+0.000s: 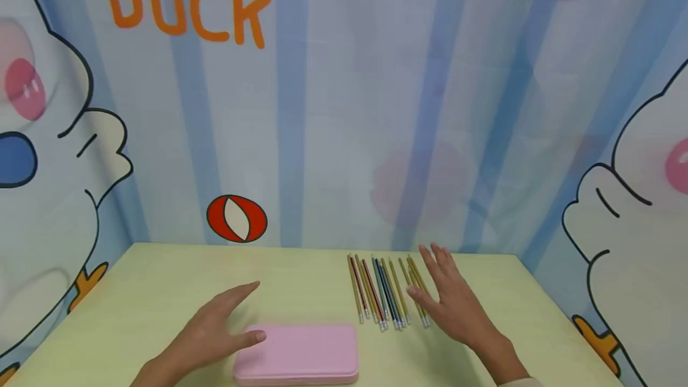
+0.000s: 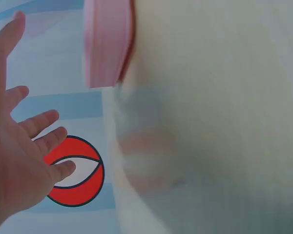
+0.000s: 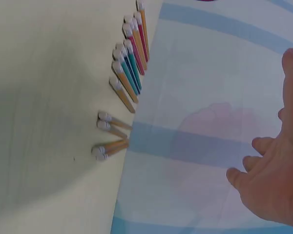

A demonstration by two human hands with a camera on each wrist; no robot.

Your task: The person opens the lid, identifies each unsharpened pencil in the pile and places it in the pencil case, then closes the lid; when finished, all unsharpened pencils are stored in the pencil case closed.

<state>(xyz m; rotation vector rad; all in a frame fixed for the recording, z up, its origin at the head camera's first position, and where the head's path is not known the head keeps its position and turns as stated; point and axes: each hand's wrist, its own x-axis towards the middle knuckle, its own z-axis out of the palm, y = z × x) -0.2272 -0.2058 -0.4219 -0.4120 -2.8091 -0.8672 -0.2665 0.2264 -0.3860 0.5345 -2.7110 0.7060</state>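
Note:
A pink pencil case (image 1: pixel 301 351), its lid down, lies at the table's front edge in the head view. My left hand (image 1: pixel 209 330) hovers at its left with fingers spread and holds nothing; the thumb overlaps the case's corner in this view. To the right, several pencils (image 1: pixel 384 294) in yellow, red and blue lie in a loose row, white eraser ends towards me. My right hand (image 1: pixel 454 297) is held over the right end of that row, fingers extended and nothing in them. In the right wrist view the pencils (image 3: pixel 129 63) show their eraser ends, apart from the hand.
The pale yellow table (image 1: pixel 161 291) meets a striped blue and white curtain (image 1: pixel 344 106) at its back edge. Printed on the curtain are cartoon ducks, the word DUCK and a red ball (image 1: pixel 236 218).

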